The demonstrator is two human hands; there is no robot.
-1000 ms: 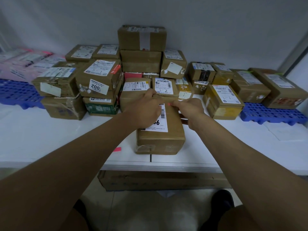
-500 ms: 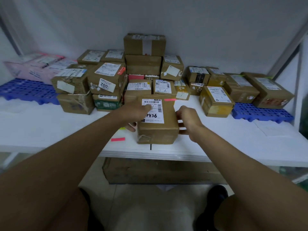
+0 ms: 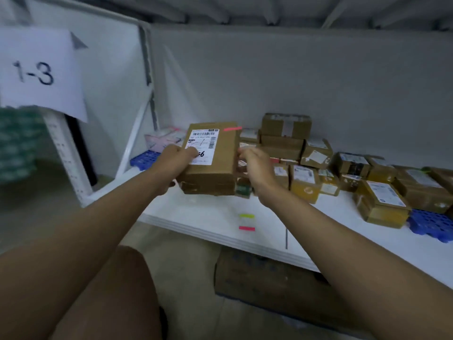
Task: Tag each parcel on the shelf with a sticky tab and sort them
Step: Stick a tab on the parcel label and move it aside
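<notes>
- Brown cardboard parcel (image 3: pixel 212 158) lifted clear of the white shelf (image 3: pixel 220 217), held at a tilt with its white shipping label (image 3: pixel 202 146) facing up toward the camera, probably so the label stays readable while being carried.
- Pink sticky tab (image 3: pixel 232 129) stuck at the parcel's far top corner, poking out past the edge, likely so the colour shows once the parcel sits among others.
- Left hand (image 3: pixel 177 159) gripping the parcel's left side, thumb pressed over the lower part of the label, fingers curled beneath; seemingly bearing most of the weight.
- Right hand (image 3: pixel 256 165) just beside the parcel's right edge, fingers loosely curled; touching or slightly apart, cannot tell through the motion blur.
- Hands apart, one at each side of the parcel.
- Two spare tabs lying on the shelf front below the parcel, one yellow-green (image 3: pixel 246 216), one pink (image 3: pixel 246 228), within easy reach for the next parcels.
- Stack of brown parcels (image 3: pixel 284 138) to the right along the back wall, many more spreading rightward, some on a blue plastic pallet (image 3: pixel 427 223).
- Paper sign reading "1-3" (image 3: pixel 40 72) hanging upper left on the shelf frame, possibly marking a sorting bay.
- Judged step: tagging done for this parcel, sorting move under way toward the left.
</notes>
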